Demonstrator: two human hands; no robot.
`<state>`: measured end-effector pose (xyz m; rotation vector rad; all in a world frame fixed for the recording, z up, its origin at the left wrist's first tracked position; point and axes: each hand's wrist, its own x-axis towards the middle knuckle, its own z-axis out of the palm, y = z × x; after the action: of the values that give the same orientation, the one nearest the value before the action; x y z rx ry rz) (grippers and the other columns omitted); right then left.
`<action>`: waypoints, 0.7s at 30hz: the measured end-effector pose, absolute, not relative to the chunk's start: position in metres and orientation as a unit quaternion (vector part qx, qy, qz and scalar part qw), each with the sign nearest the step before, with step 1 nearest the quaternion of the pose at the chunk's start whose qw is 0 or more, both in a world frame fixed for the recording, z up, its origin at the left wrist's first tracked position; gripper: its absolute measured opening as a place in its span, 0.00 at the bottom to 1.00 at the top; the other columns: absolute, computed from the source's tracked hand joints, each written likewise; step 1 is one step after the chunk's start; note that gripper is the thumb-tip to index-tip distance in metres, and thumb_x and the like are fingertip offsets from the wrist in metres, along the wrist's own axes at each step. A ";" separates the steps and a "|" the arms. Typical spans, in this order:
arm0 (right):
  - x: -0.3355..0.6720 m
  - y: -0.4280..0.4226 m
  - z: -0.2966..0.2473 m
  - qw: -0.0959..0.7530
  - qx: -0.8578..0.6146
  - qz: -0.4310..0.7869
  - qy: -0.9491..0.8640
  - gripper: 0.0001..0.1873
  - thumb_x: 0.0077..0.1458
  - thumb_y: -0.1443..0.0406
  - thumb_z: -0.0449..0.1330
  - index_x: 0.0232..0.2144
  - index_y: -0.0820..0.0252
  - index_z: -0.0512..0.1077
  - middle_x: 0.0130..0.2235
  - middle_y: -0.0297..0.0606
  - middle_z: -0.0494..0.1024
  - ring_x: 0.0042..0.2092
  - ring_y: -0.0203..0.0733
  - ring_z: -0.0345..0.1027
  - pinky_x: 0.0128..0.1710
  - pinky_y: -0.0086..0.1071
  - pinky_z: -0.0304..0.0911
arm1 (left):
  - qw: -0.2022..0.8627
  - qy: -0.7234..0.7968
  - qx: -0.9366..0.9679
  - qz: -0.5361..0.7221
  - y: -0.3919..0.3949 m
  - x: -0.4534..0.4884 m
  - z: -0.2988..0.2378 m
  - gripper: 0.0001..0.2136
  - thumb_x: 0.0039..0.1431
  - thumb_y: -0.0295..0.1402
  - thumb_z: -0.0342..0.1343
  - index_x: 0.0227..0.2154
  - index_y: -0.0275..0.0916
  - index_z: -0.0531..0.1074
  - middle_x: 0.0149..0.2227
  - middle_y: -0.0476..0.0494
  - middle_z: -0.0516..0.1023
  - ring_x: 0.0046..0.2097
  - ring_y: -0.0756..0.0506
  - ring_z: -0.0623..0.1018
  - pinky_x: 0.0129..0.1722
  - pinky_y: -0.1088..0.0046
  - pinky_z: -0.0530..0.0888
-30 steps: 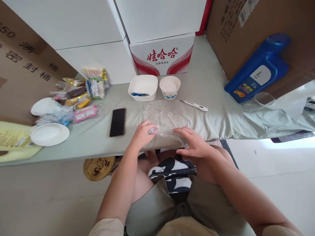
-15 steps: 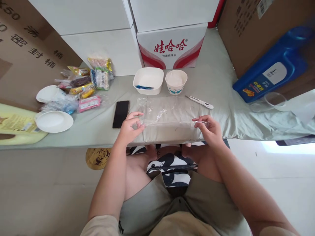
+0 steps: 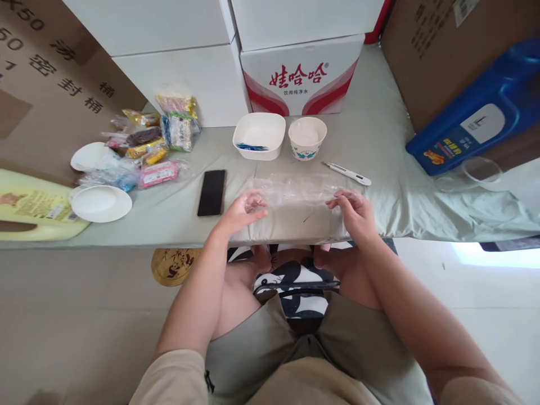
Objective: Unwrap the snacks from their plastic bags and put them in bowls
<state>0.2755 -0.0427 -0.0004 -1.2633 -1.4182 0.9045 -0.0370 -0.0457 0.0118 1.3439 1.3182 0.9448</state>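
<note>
A clear plastic bag (image 3: 291,188) lies crumpled and partly folded on the cloth-covered table, stretched between my two hands. At its left end, my left hand (image 3: 247,211) has curled fingers on the film, with the thumb a little apart from them. My right hand (image 3: 354,212) pinches the other end between thumb and fingers. Just beyond the right hand lies a white utility knife (image 3: 348,174). A black phone (image 3: 211,193) rests left of my left hand. Behind the bag stand a white bowl (image 3: 259,126) holding blue packets and a patterned paper cup (image 3: 307,139) with something whitish inside.
Wrapped snacks (image 3: 158,149) and white plates (image 3: 101,204) sit at the left, beside a yellow jug (image 3: 37,211). A blue bottle (image 3: 476,121) and a clear cup (image 3: 481,171) are at the right. Cartons (image 3: 304,79) line the back.
The plastic bag, flat before, is now bunched into a narrower strip farther from me. My left hand moved right and slightly forward; its thumb has opened away from the fingers. The view shifted slightly.
</note>
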 end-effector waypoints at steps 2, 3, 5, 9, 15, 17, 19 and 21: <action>0.277 -0.041 -0.004 0.501 -0.517 0.351 -0.599 0.20 0.60 0.47 0.56 0.32 0.55 0.76 0.36 0.39 0.83 0.44 0.46 0.77 0.51 0.43 0.68 | 0.477 0.554 0.580 0.359 -0.045 -0.033 0.011 0.15 0.46 0.42 0.69 0.33 0.39 0.75 0.35 0.44 0.81 0.41 0.45 0.79 0.48 0.64 0.73; 0.278 -0.040 -0.005 0.505 -0.520 0.341 -0.599 0.22 0.61 0.46 0.55 0.32 0.55 0.77 0.36 0.39 0.83 0.44 0.46 0.77 0.51 0.43 0.68 | 0.461 0.557 0.585 0.368 -0.045 -0.032 0.011 0.14 0.49 0.44 0.67 0.30 0.39 0.76 0.36 0.43 0.82 0.42 0.44 0.79 0.49 0.63 0.72; 0.279 -0.039 -0.009 0.516 -0.530 0.338 -0.581 0.24 0.61 0.45 0.54 0.30 0.55 0.76 0.31 0.38 0.82 0.40 0.46 0.77 0.48 0.42 0.69 | 0.448 0.548 0.575 0.410 -0.045 -0.029 0.012 0.15 0.51 0.47 0.65 0.27 0.39 0.77 0.40 0.40 0.83 0.46 0.42 0.80 0.52 0.61 0.72; 0.276 -0.037 -0.013 0.523 -0.557 0.368 -0.530 0.24 0.60 0.43 0.53 0.29 0.54 0.73 0.19 0.30 0.71 0.25 0.39 0.70 0.33 0.35 0.68 | 0.476 0.523 0.502 0.498 -0.046 -0.025 0.014 0.18 0.49 0.51 0.66 0.27 0.39 0.77 0.36 0.41 0.83 0.43 0.43 0.81 0.51 0.63 0.74; 0.271 -0.035 -0.009 0.466 -0.625 0.348 -0.520 0.20 0.60 0.49 0.53 0.32 0.57 0.74 0.19 0.28 0.69 0.20 0.35 0.60 0.25 0.30 0.57 | 0.497 0.554 0.408 0.529 -0.046 -0.025 0.015 0.18 0.48 0.49 0.67 0.28 0.38 0.75 0.30 0.45 0.81 0.33 0.48 0.81 0.34 0.74 0.75; 0.271 -0.033 -0.008 0.443 -0.645 0.315 -0.538 0.19 0.59 0.52 0.52 0.32 0.58 0.75 0.20 0.30 0.71 0.23 0.37 0.64 0.29 0.31 0.60 | 0.496 0.576 0.394 0.518 -0.045 -0.027 0.017 0.15 0.48 0.44 0.67 0.29 0.38 0.75 0.32 0.45 0.81 0.32 0.49 0.80 0.31 0.75 0.74; 0.271 -0.032 -0.007 0.414 -0.660 0.290 -0.556 0.18 0.59 0.54 0.51 0.32 0.58 0.76 0.21 0.32 0.73 0.25 0.38 0.67 0.32 0.32 0.61 | 0.507 0.586 0.384 0.503 -0.045 -0.027 0.019 0.13 0.47 0.41 0.66 0.31 0.38 0.75 0.34 0.45 0.82 0.33 0.50 0.80 0.31 0.76 0.74; 0.272 -0.031 -0.007 0.385 -0.674 0.276 -0.566 0.19 0.59 0.54 0.51 0.32 0.58 0.77 0.21 0.33 0.73 0.25 0.40 0.67 0.33 0.33 0.60 | 0.507 0.610 0.375 0.478 -0.046 -0.026 0.021 0.12 0.48 0.40 0.65 0.31 0.38 0.74 0.32 0.46 0.81 0.29 0.51 0.79 0.27 0.78 0.71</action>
<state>0.2715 -0.0309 -0.0075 -1.7176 -1.4422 0.7035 -0.0257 -0.0463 0.0210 0.9050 1.4714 1.1534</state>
